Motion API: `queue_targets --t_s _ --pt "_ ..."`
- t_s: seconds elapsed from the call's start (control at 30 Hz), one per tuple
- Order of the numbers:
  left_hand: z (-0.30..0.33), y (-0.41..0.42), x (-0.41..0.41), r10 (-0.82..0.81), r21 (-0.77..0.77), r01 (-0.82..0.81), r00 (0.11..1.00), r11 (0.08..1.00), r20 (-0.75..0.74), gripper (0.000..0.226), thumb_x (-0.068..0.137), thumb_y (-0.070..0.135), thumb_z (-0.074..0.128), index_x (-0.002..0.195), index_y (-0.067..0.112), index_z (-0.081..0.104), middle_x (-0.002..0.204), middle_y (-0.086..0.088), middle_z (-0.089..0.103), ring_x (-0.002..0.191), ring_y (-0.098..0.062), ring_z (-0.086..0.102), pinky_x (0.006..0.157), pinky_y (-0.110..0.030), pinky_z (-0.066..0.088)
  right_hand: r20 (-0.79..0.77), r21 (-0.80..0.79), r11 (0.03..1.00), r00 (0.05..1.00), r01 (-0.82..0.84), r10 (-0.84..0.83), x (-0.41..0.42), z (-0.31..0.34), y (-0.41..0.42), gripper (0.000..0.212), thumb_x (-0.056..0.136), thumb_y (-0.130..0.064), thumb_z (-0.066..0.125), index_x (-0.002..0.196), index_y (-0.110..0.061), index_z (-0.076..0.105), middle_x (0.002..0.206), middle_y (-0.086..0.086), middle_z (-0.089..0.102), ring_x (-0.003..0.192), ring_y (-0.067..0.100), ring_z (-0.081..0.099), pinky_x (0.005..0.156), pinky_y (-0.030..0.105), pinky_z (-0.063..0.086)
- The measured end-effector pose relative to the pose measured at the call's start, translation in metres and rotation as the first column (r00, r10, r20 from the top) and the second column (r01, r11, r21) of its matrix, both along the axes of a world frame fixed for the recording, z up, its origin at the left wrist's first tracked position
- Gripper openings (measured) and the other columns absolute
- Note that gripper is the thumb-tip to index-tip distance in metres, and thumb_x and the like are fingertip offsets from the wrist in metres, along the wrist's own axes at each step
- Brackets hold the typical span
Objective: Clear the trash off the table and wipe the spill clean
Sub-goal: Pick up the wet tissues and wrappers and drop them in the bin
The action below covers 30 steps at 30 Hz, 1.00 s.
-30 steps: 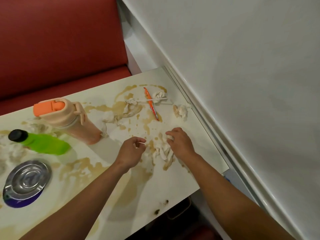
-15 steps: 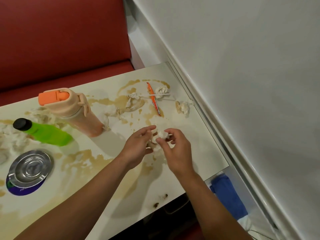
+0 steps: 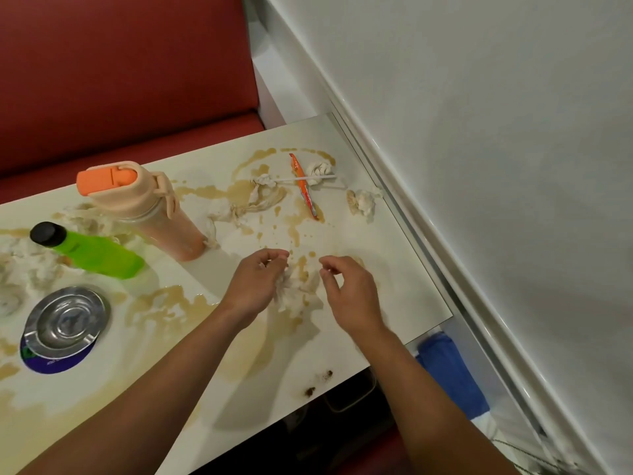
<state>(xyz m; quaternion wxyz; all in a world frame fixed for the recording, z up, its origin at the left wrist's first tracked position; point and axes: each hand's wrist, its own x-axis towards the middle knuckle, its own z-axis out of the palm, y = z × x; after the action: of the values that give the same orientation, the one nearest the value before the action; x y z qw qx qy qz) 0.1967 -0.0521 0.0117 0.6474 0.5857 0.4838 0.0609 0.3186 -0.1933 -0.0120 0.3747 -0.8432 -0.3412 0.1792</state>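
A white table (image 3: 394,269) carries a brown spill (image 3: 171,303) in puddles and streaks. My left hand (image 3: 255,286) grips a wad of soggy stained tissue (image 3: 291,293) just above the table's near right part. My right hand (image 3: 346,289) hovers beside the wad with loosely curled fingers and holds nothing that I can see. Farther back lie an orange wrapper (image 3: 303,185), a thin white stick (image 3: 298,179), a twisted stained tissue (image 3: 260,200) and two crumpled tissue balls (image 3: 320,169) (image 3: 361,200).
A peach bottle with an orange lid (image 3: 137,207) stands left of my hands. A green bottle (image 3: 92,252) lies beside it among more wet tissue (image 3: 27,265). A metal ashtray (image 3: 65,320) sits at the near left. A blue cloth (image 3: 452,375) lies below the table's right edge. The wall runs along the right.
My hands gathered the tissue from the table and lifted it between them. Now the wad stays in my left hand and my right hand has drawn away to the right.
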Motion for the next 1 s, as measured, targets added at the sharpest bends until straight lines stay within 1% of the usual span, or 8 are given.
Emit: queue_targets --t_s 0.13,0.23,0.33,0.47,0.6,0.8,0.9,1.0 --pt "0.012 0.011 -0.009 -0.045 0.038 0.047 0.998 0.998 -0.039 0.020 0.104 0.032 0.053 0.104 0.024 0.071 0.103 -0.007 0.075 0.077 -0.019 0.073 0.065 -0.034 0.049 -0.040 -0.266 0.947 0.983 -0.182 0.178 0.021 -0.005 0.008 0.040 0.102 -0.022 0.059 0.141 -0.028 0.056 0.141 -0.006 0.052 0.121 0.016 0.056 0.098 0.034 0.049" --pt "0.019 0.011 -0.015 -0.074 0.044 0.077 0.995 0.996 -0.072 0.027 0.106 0.026 0.045 0.099 0.014 0.067 0.093 -0.009 0.074 0.059 -0.018 0.071 0.045 -0.025 0.035 -0.006 -0.452 0.810 0.909 -0.373 0.416 0.018 -0.022 0.017 0.053 0.101 -0.023 0.057 0.151 -0.033 0.043 0.162 -0.003 0.028 0.134 0.025 0.046 0.104 0.039 0.046" --pt "0.020 0.009 -0.023 -0.034 -0.039 0.031 0.997 0.999 -0.076 0.027 0.102 0.020 0.043 0.096 0.005 0.063 0.083 -0.006 0.068 0.070 -0.019 0.074 0.040 -0.023 0.029 0.018 -0.556 0.717 0.856 -0.421 0.516 0.012 -0.041 0.023 0.050 0.100 -0.024 0.057 0.149 -0.031 0.046 0.162 0.003 0.027 0.135 0.030 0.042 0.106 0.041 0.038" --pt "0.011 0.008 -0.034 -0.109 -0.106 0.095 0.985 0.990 -0.133 0.031 0.087 0.003 0.040 0.099 0.016 0.066 0.083 -0.017 0.053 0.059 -0.021 0.046 0.054 -0.030 0.032 0.073 -0.488 0.784 0.877 -0.384 0.474 0.012 -0.057 0.016 0.035 0.102 -0.022 0.055 0.136 -0.023 0.061 0.136 0.005 0.051 0.115 0.028 0.054 0.093 0.037 0.047" --pt "0.015 0.004 -0.041 -0.352 -0.133 0.331 0.916 0.934 -0.191 0.042 0.092 0.002 0.042 0.122 0.026 0.060 0.128 -0.003 0.052 0.101 -0.007 0.055 0.081 -0.029 0.043 0.101 -0.465 0.801 0.876 -0.377 0.472 0.011 -0.063 0.002 0.025 0.103 -0.018 0.054 0.122 -0.013 0.070 0.115 0.007 0.059 0.098 0.031 0.061 0.083 0.043 0.051" --pt "0.018 0.001 -0.047 -0.558 0.008 0.579 0.788 0.815 -0.261 0.033 0.103 0.012 0.048 0.125 0.036 0.053 0.106 -0.003 0.064 0.091 -0.026 0.060 0.079 -0.033 0.047 0.203 -0.540 0.745 0.799 -0.392 0.567 0.013 -0.065 0.001 0.024 0.104 -0.019 0.051 0.123 -0.016 0.065 0.111 0.008 0.060 0.088 0.028 0.062 0.069 0.035 0.041" --pt "0.023 -0.003 -0.044 -0.602 0.124 0.648 0.751 0.752 -0.272 0.028 0.102 0.017 0.056 0.122 0.037 0.058 0.100 -0.001 0.066 0.081 -0.018 0.062 0.072 -0.029 0.048 0.211 -0.577 0.734 0.803 -0.358 0.557 0.013 -0.068 -0.004 0.021 0.104 -0.017 0.051 0.119 -0.014 0.065 0.110 0.008 0.062 0.087 0.027 0.062 0.068 0.034 0.041" --pt "0.028 -0.009 -0.041 -0.593 0.190 0.637 0.767 0.747 -0.245 0.031 0.099 0.014 0.064 0.118 0.038 0.062 0.110 0.009 0.067 0.092 -0.009 0.066 0.080 -0.028 0.052 0.159 -0.570 0.756 0.859 -0.322 0.486 0.012 -0.061 -0.020 0.025 0.106 -0.023 0.046 0.120 -0.015 0.066 0.116 0.007 0.062 0.095 0.028 0.062 0.077 0.038 0.048"
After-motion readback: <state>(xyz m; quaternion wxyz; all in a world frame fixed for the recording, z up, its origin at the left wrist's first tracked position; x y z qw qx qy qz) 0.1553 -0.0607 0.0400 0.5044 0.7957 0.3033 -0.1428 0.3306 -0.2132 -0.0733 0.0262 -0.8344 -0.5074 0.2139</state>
